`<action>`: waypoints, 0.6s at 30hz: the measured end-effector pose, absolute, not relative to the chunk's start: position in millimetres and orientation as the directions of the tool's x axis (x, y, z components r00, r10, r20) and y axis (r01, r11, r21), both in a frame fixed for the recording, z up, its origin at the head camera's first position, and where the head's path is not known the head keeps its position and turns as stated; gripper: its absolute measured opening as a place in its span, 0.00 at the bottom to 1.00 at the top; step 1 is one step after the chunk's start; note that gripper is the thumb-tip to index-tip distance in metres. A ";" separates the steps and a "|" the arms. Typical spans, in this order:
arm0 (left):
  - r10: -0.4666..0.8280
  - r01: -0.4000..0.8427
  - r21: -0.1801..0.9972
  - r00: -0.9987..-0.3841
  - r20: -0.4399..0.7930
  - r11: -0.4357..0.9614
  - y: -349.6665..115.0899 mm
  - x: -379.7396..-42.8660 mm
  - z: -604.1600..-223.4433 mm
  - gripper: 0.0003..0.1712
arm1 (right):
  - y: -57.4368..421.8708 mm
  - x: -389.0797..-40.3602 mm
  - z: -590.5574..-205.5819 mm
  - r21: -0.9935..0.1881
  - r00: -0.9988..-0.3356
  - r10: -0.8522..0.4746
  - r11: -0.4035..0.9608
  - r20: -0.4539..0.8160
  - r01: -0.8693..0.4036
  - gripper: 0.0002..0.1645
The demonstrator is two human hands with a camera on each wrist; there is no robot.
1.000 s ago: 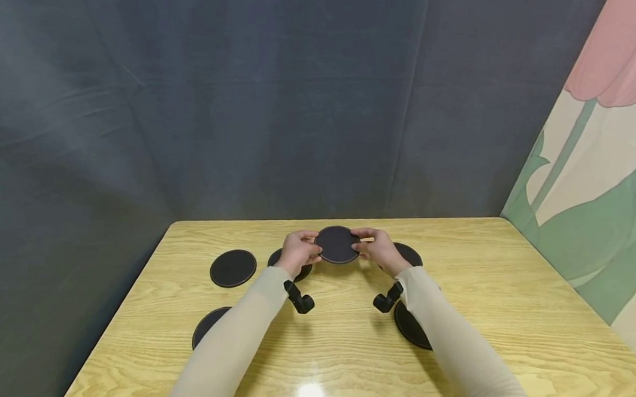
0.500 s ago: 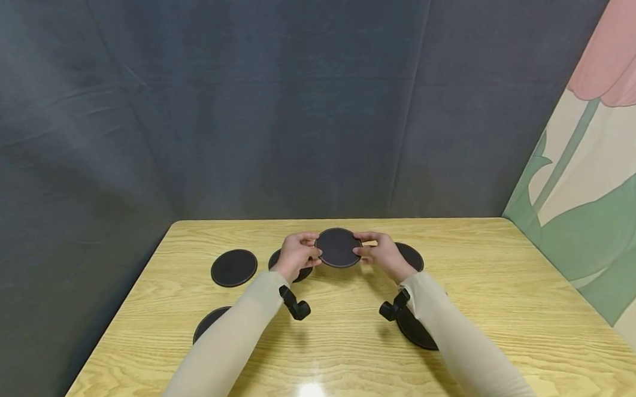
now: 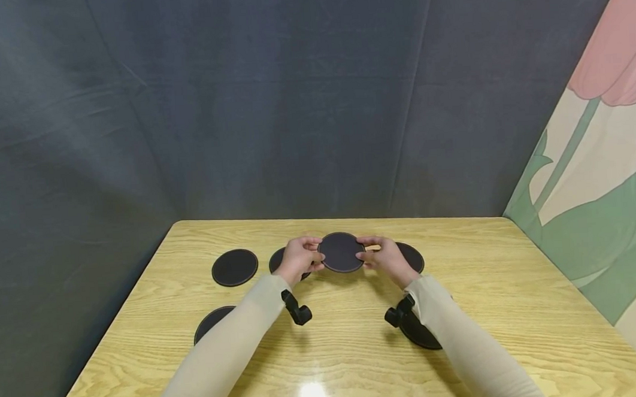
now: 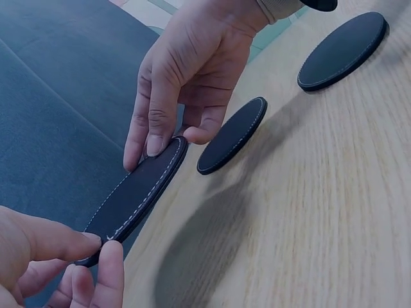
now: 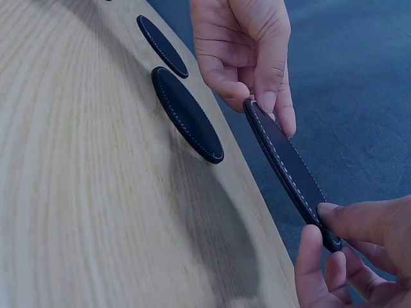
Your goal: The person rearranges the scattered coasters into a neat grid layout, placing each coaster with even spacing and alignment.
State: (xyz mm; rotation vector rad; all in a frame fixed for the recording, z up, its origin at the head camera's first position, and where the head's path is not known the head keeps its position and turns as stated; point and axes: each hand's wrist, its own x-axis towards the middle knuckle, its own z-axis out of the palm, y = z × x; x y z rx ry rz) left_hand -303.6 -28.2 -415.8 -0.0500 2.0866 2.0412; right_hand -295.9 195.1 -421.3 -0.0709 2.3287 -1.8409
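A round black coaster (image 3: 342,252) with pale stitching round its rim is held above the table, its shadow falling on the wood below. My left hand (image 3: 298,260) pinches its left edge between thumb and fingers. On the opposite edge, my right hand (image 3: 387,259) pinches it the same way. Both wrist views show the coaster (image 4: 142,196) raised off the wood, a thumb on its upper face at each end. Behind my left hand lies a partly hidden coaster (image 3: 275,259); another coaster (image 3: 411,256) lies just beyond my right hand.
On the wooden table (image 3: 347,353), a coaster (image 3: 234,267) lies at the back left. Sleeves partly cover a front-left coaster (image 3: 212,323) and a front-right coaster (image 3: 419,332). A dark curtain (image 3: 291,104) hangs behind the table, and a flower-painted wall (image 3: 594,208) stands at the right.
Both hands have brought the held coaster slightly nearer to me and a little to the right. Their pinch on it stays the same. The coasters on the table have not moved.
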 end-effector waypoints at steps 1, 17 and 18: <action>0.131 -0.178 0.983 -0.975 -0.181 0.033 -28.1 -303.9 -417.1 0.26 | 195.1 -295.8 -421.9 -0.969 -0.984 -0.141 0.235 -0.106 0.070 0.28; 0.112 -0.195 0.981 -0.974 -0.196 0.017 -26.1 -304.5 -428.8 0.25 | 192.5 -298.9 -433.0 -0.970 -0.983 -0.144 0.230 -0.112 0.076 0.27; 0.110 -0.195 0.981 -0.974 -0.196 0.022 -26.1 -304.8 -429.7 0.25 | 192.5 -299.7 -434.1 -0.971 -0.983 -0.143 0.226 -0.114 0.079 0.28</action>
